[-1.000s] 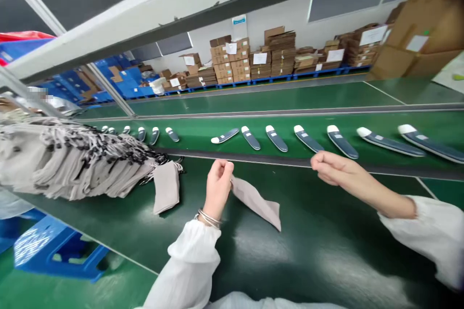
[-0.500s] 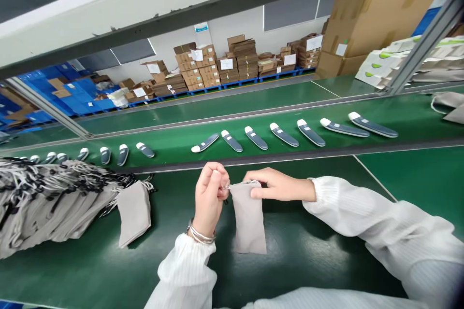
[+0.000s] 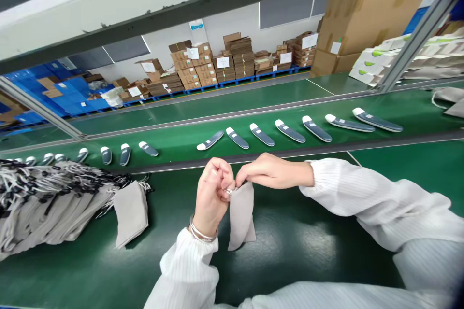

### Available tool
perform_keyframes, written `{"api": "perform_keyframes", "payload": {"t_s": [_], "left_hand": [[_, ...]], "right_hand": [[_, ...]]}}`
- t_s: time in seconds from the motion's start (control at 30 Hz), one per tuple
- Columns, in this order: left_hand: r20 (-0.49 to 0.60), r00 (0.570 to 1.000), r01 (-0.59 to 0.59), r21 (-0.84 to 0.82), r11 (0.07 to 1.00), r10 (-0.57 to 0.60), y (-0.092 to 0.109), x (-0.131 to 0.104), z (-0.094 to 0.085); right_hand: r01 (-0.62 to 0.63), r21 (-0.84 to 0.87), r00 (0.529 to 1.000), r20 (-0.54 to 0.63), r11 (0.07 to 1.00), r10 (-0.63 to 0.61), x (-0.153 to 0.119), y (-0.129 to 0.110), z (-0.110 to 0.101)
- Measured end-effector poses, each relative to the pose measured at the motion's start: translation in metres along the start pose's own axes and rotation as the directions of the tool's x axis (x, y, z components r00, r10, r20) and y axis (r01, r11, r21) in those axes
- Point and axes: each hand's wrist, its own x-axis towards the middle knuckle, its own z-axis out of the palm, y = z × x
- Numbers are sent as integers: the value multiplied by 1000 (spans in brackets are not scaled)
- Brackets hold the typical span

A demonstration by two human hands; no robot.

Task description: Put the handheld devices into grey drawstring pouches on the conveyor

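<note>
A small light-grey drawstring pouch point(image 3: 242, 215) hangs between my two hands over the green table. My left hand point(image 3: 213, 193), fingers curled closed, grips the white cord at the pouch's top left corner. The thumb and fingertips of my right hand point(image 3: 275, 172) pinch the pouch's top edge, right beside the left fingers. The pouch looks narrow and slightly folded; its mouth is hidden by my fingers. To the left lies a short stack of similar grey pouches point(image 3: 131, 213), next to a big pile of pouches point(image 3: 54, 212) with white cords and black cord stoppers.
Beyond my hands, a green conveyor belt point(image 3: 174, 147) carries a row of slim blue-grey objects with white tips point(image 3: 290, 131). A metal post point(image 3: 409, 38) and an overhead beam point(image 3: 155, 7) frame the view. White boxes point(image 3: 373, 63) and a large carton point(image 3: 377, 9) stand right.
My right hand has shifted left along the pouch's top edge to meet my left hand. The pouch has narrowed and folded. Belt objects appear slightly further right.
</note>
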Motion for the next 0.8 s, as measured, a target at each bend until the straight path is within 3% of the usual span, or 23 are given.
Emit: {"api": "perform_keyframes", "payload": {"t_s": [0.1,0.27,0.47,0.57,0.67,0.8], "left_hand": [[10,1000,2,28,1000,-2,-2,-2,1],[-5,1000,27,42,999,-27,-5,-5,7],[-286,957,-26,105,994,55,-3,-3,25],[-381,923,-32,76,997,59,-4,3,37],[-411,911,-32,35,999,43,-9,7,53],[-398,916,-49,17,999,52,-21,11,69]], "right_hand": [[-22,-96,995,92,995,31,4,-2,-4],[-18,-201,987,150,979,49,3,-5,1],[-162,-84,983,69,983,168,-15,-26,10],[-125,-230,991,8,965,130,-24,-40,11],[-169,-490,981,-5,855,191,-30,-51,12],[-282,-711,927,-29,644,375,-39,-61,13]]}}
